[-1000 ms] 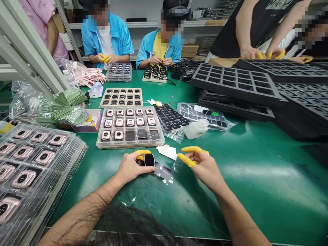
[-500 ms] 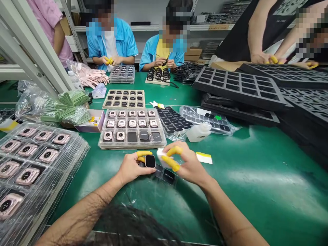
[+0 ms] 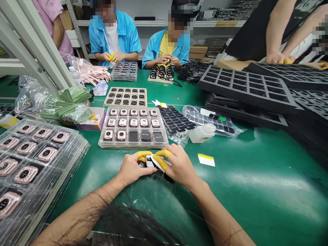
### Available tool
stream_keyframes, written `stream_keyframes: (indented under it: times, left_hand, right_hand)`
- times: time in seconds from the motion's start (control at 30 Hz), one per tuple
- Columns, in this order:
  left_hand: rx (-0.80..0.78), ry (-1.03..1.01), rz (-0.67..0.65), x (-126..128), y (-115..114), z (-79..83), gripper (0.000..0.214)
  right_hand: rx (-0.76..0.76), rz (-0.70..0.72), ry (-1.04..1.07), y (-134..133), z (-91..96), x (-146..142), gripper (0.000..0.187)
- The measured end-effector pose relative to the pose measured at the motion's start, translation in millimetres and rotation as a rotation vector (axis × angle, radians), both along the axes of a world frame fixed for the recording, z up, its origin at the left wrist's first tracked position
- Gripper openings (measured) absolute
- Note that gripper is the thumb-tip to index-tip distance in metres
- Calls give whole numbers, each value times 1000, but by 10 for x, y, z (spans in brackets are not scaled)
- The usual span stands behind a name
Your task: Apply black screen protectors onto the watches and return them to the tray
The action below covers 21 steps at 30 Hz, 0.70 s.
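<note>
- Little smartwatch [image 3: 149, 162] is up in the left hand [image 3: 130, 168], thumb and yellow-covered fingers clamped on it, screen showing.
- Right hand [image 3: 181, 166] is just beside it, pinching a white cloth [image 3: 153, 158] against the screen's edge.
- Dark film strip [image 3: 168, 178] pokes out under the right hand, partly hidden.
- Clear tray [image 3: 133, 145] of pinkish watches sits just beyond the left hand.
- White bottle [image 3: 202, 134] stands past the right hand; yellow-edged card [image 3: 206, 160] lies right of it on the green worktop [image 3: 246, 198].
</note>
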<state>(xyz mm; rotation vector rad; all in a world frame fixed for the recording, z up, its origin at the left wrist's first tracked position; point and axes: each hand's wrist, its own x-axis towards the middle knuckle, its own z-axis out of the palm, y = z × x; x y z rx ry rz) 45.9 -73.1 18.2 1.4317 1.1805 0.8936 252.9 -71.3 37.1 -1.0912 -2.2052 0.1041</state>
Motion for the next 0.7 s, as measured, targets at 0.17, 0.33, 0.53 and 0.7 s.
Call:
stream_keyframes:
  times: [0.17, 0.33, 0.53, 0.7]
  left_hand:
    - [6, -57, -7, 19, -18, -43, 58]
    - [26, -40, 141, 8, 11, -82, 61]
    - [287, 74, 237, -54, 48, -83, 49]
    - [467, 183, 277, -121, 72, -119, 42]
  right_hand:
    - [31, -3, 83, 16, -99, -62, 17]
    - [9, -328, 32, 159, -127, 297, 18]
    - [-643, -72, 427, 73, -4, 503, 52]
    - [-911, -82, 701, 87, -68, 347, 54]
